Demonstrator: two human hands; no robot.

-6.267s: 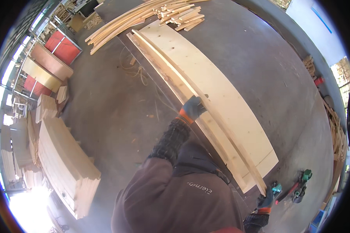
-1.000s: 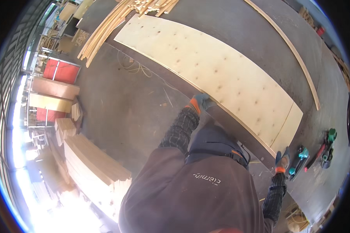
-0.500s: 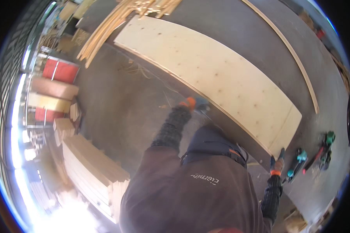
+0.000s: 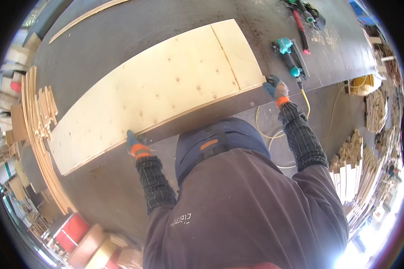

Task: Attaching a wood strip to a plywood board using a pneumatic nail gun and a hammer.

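Observation:
A pale, curved plywood panel [image 4: 157, 85] lies across the dark worktable [image 4: 175, 31], with a thin strip along its straight near edge. My left hand [image 4: 135, 144], in a grey-blue and orange glove, grips that near edge left of centre. My right hand [image 4: 276, 89] holds the panel at its near right corner. Just beyond the right hand lies a teal power tool [image 4: 289, 56] with a yellow hose [image 4: 306, 101]; behind it are more tools with green, black and red parts [image 4: 300, 24].
Bundles of long wooden strips [image 4: 42, 157] are at the left, and a single strip [image 4: 87, 17] lies on the far side. Stacks of cut wood [image 4: 350, 166] stand at lower right. Red and tan boxy pieces [image 4: 72, 233] are at lower left.
Since the earliest frame, a long strip has left the panel for the far side. In the last half second the view has turned sharply and my left hand has returned to the edge.

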